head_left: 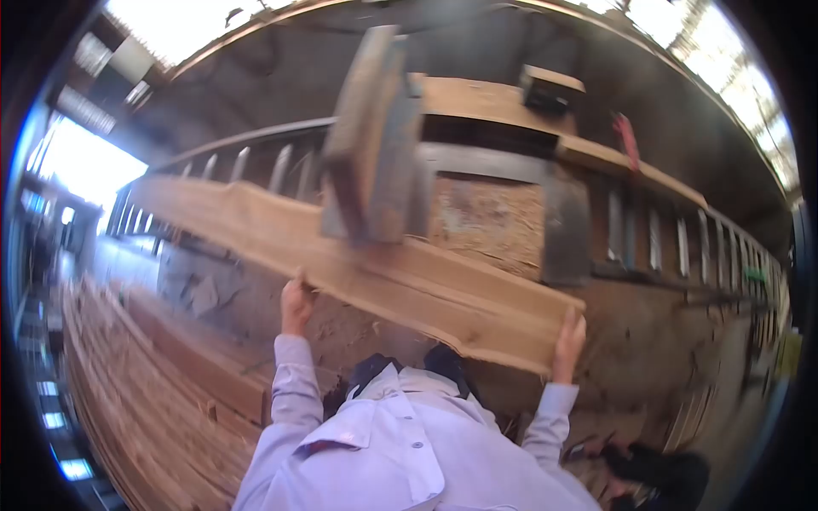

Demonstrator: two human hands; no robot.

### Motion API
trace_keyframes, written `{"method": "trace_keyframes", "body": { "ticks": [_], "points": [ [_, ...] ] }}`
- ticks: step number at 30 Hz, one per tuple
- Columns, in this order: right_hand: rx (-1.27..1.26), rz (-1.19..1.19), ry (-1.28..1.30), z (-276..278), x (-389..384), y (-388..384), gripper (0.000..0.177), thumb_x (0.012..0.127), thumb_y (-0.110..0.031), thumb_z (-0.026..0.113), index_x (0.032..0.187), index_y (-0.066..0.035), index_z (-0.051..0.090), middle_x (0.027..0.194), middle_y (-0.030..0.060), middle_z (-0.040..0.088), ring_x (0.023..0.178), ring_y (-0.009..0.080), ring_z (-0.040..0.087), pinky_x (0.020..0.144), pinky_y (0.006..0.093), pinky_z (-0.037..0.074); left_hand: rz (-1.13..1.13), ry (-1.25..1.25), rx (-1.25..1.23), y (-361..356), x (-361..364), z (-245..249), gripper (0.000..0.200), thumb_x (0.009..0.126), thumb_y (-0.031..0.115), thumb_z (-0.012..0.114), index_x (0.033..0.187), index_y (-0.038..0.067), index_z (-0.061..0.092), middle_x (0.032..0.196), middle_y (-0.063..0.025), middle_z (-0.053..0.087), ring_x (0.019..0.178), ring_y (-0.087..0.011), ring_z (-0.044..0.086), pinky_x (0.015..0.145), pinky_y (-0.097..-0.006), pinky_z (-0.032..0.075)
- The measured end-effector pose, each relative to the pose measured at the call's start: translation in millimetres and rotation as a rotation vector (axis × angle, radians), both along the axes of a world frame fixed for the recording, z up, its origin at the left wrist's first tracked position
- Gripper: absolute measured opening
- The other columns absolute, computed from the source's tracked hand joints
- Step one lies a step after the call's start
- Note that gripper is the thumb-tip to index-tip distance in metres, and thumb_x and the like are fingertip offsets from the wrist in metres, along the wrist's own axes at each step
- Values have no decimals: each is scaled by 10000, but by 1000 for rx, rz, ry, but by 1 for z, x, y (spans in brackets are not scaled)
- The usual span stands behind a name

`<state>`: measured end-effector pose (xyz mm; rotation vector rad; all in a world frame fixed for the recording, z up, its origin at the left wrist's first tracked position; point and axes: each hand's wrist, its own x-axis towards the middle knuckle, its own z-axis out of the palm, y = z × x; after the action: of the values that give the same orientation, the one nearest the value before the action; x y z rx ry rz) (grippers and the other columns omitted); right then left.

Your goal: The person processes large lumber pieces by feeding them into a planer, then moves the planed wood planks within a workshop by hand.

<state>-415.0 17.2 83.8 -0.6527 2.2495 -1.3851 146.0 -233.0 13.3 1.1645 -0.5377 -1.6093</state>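
Observation:
A long, pale wooden plank (375, 277) lies slantwise across the view, from the upper left to the lower right. My left hand (297, 304) grips its near edge, left of the middle. At the plank's right end, my right hand (569, 341) is closed round the corner. The middle of the plank passes at the foot of an upright machine housing (371, 136), which hides part of its far side. Both hands are apart from the housing.
Roller racks (656, 238) run off to both sides of the machine. Sawdust (490, 217) covers a recess in the frame. Stacked boards (153, 400) stand at lower left. A red tool (626, 140) is at the back. A dark-clothed person (665, 477) is partly visible at lower right.

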Motion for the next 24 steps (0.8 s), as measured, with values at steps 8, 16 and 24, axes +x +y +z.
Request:
{"method": "trace_keyframes", "body": {
  "ticks": [8,16,24],
  "points": [
    [52,51,-47,-30,-31,2,489,1044,-412,417,1107,34,608,1000,202,667,932,283,618,828,395,469,60,-231,77,-2,-19,14,379,988,312,598,1183,-13,573,1134,-151,663,975,-284,672,797,-445,546],
    [173,95,-24,-29,-65,-15,509,1060,-338,388,1240,101,572,1191,232,641,1083,284,599,936,381,456,68,-504,84,-6,-33,-25,353,958,315,629,1072,-18,653,976,-108,706,818,-217,685,707,-380,558],
    [-290,259,-382,-12,-16,-140,428,1020,-303,470,1294,7,579,1219,130,638,1079,202,633,918,318,509,146,-367,96,-102,-5,22,359,950,281,649,994,-75,660,917,-162,691,783,-257,682,628,-388,572]
  ]
}}
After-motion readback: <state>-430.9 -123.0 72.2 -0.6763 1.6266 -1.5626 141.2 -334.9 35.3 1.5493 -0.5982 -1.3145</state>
